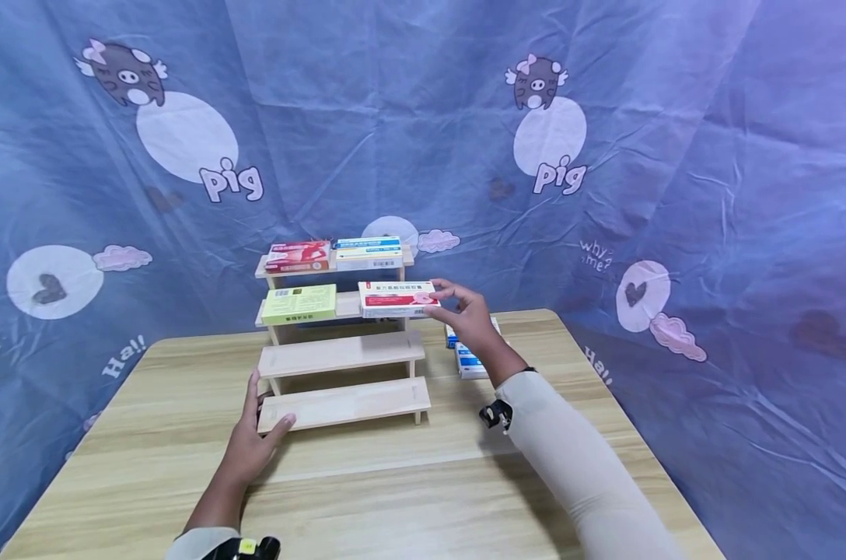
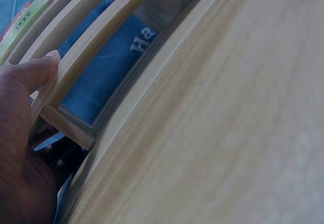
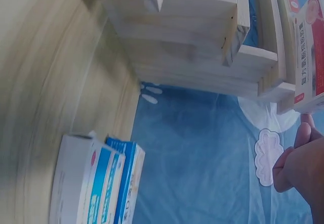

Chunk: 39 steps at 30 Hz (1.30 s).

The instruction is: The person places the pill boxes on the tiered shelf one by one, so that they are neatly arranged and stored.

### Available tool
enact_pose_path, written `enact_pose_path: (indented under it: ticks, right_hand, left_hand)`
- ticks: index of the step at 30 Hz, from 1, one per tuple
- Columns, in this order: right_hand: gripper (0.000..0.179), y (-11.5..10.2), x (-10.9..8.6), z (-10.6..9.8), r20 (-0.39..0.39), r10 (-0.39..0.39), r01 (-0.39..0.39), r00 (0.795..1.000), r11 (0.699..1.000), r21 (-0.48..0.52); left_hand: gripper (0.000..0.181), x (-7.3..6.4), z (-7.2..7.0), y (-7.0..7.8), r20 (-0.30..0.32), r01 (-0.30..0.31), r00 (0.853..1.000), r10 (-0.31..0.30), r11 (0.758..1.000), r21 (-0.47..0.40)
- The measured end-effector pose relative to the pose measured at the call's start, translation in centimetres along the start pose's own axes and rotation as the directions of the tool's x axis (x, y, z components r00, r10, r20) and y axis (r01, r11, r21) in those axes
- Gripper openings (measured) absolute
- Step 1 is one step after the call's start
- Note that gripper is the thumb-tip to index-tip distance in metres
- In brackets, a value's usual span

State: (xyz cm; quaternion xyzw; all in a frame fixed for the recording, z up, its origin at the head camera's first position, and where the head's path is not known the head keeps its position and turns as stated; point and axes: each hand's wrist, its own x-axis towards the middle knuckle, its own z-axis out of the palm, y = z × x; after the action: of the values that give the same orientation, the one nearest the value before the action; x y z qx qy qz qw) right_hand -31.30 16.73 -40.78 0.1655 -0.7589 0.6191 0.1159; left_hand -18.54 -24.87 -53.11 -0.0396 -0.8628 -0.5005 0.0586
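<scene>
A stepped wooden display rack [image 1: 342, 403] with four tiers stands on the table. My left hand [image 1: 251, 443] grips the left end of its lowest tier, thumb on top and fingers round the side, partly hidden in the head view. At the second tier from the top, my right hand [image 1: 473, 320] pinches the right end of a white-and-red medicine box [image 1: 395, 299]. That box lies over the tier's right half. Left of it on the same tier is a yellow-green medicine box [image 1: 299, 304]. The top tier carries a red medicine box [image 1: 298, 257] and a blue-and-white medicine box [image 1: 369, 253].
Blue-and-white medicine boxes [image 3: 104, 183] stand on the wooden table [image 1: 367, 498] right of the rack, partly behind my right wrist in the head view. A blue printed curtain [image 1: 367, 140] hangs close behind the table and along its sides.
</scene>
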Motion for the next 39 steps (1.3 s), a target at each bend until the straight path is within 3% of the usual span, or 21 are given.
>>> enact_pose_path:
  ticks: [21, 39]
  right_hand:
    - [0.026, 1.0, 1.8, 4.8, -0.035, -0.014, 0.013, 0.999, 1.0, -0.018]
    - [0.026, 1.4, 2.0, 6.0, -0.073, -0.052, 0.051, 0.996, 0.999, -0.012]
  left_hand:
    - [0.113, -0.2, -0.1, -0.1, -0.003, 0.004, 1.0, -0.004, 1.0, -0.002]
    - [0.109, 0.1, 0.1, -0.4, 0.007, 0.026, 1.0, -0.026, 1.0, 0.012]
